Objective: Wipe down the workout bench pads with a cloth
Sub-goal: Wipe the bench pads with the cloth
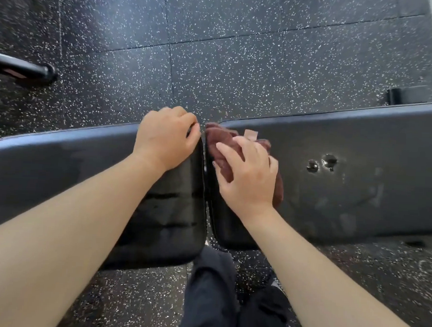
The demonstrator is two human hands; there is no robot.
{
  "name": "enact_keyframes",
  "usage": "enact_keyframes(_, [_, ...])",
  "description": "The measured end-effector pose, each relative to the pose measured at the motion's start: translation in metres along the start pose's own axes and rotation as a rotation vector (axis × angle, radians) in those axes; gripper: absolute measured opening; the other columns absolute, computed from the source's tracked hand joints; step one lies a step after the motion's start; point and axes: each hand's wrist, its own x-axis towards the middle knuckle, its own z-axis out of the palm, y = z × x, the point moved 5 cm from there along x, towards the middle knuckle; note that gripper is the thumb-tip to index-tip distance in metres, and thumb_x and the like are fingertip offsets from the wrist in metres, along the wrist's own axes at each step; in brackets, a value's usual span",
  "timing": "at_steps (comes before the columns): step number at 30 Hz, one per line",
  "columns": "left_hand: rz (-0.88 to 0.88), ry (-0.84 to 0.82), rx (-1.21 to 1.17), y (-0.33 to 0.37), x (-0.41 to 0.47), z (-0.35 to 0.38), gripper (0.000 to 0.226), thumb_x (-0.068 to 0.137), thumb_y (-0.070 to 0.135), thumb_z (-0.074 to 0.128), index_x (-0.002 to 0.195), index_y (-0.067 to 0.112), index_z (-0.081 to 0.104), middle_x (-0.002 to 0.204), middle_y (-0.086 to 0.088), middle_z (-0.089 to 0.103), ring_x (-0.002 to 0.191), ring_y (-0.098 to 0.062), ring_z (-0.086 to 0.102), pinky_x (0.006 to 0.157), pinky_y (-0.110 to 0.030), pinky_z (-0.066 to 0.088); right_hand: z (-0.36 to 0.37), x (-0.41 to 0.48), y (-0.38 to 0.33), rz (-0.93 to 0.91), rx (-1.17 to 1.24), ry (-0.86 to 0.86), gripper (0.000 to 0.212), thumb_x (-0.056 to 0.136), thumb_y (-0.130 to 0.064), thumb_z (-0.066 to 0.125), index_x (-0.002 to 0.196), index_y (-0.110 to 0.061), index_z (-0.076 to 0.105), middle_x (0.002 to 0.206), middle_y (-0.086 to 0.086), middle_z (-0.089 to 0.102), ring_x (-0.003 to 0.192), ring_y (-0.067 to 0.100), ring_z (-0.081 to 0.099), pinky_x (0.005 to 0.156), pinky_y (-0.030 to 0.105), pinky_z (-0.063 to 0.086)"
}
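Note:
Two black bench pads lie side by side across the view, with a narrow gap between them. My left hand [167, 138] grips the far corner of the left pad [47, 169] beside the gap, fingers curled over its edge. My right hand [247, 175] presses a maroon cloth [219, 144] flat onto the near end of the right pad [346, 195], right beside the gap. The cloth is bunched, and part of it lies hidden under my palm. A light tag sticks out at the cloth's far edge. Two small holes [322, 162] mark the right pad's surface.
Black speckled rubber floor tiles [216, 50] surround the bench. A black metal foot [24, 68] of the frame lies at the far left, and another black part [403, 95] sits behind the right pad. My dark-trousered legs [215, 300] stand close below the gap.

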Motion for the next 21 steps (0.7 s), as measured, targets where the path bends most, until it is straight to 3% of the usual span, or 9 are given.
enact_keyframes(2, [0.016,0.058,-0.051,0.002,-0.006,-0.004,0.037,0.09,0.03,0.037,0.089,0.01,0.068,0.094,-0.012,0.064,0.081,-0.036,0.057,0.066,-0.041,0.043,-0.004,-0.027,0.004,-0.015,0.006,-0.02,0.033,0.076,-0.036,0.065,0.108,-0.033,0.064,0.118,-0.001,0.061,0.107,0.025,0.054,0.081,0.042,0.038])
enact_keyframes(4, [0.016,0.064,-0.055,0.01,-0.019,-0.001,0.035,0.089,0.029,0.039,0.098,0.01,0.067,0.105,-0.013,0.062,0.095,-0.037,0.056,0.08,-0.044,0.041,-0.008,-0.045,0.011,-0.014,0.009,-0.038,0.034,0.075,-0.036,0.065,0.109,-0.033,0.063,0.118,-0.001,0.06,0.108,0.024,0.052,0.081,0.042,0.038])
enact_keyframes(6, [-0.005,0.046,0.007,0.022,-0.04,0.004,0.033,0.088,0.028,0.043,0.108,0.012,0.063,0.121,-0.014,0.057,0.117,-0.035,0.048,0.098,-0.049,0.031,-0.014,-0.061,0.019,-0.027,0.016,-0.036,0.035,0.075,-0.035,0.067,0.109,-0.033,0.063,0.118,-0.001,0.06,0.108,0.024,0.053,0.08,0.042,0.038])
enact_keyframes(9, [-0.054,-0.009,0.016,0.05,-0.081,0.012,0.038,0.085,0.031,0.044,0.116,0.013,0.058,0.134,-0.012,0.05,0.132,-0.031,0.035,0.107,-0.055,0.017,-0.026,-0.078,0.035,-0.055,0.031,-0.047,0.034,0.075,-0.034,0.067,0.109,-0.033,0.064,0.118,-0.001,0.061,0.107,0.024,0.054,0.079,0.042,0.039])
enact_keyframes(12, [-0.023,-0.091,0.052,0.081,-0.115,0.023,0.045,0.086,0.035,0.038,0.121,0.013,0.056,0.135,-0.007,0.051,0.132,-0.025,0.037,0.109,-0.058,0.012,-0.043,-0.078,0.064,-0.046,0.036,-0.047,0.031,0.078,-0.035,0.066,0.109,-0.032,0.063,0.117,-0.001,0.061,0.107,0.025,0.054,0.078,0.042,0.041])
enact_keyframes(21, [-0.082,-0.059,0.137,0.091,-0.12,0.022,0.042,0.086,0.033,0.042,0.123,0.016,0.054,0.132,-0.003,0.052,0.124,-0.021,0.041,0.109,-0.054,0.008,-0.057,-0.074,0.096,-0.043,0.03,-0.055,0.031,0.081,-0.035,0.065,0.112,-0.03,0.062,0.12,0.001,0.059,0.108,0.027,0.053,0.081,0.044,0.042])
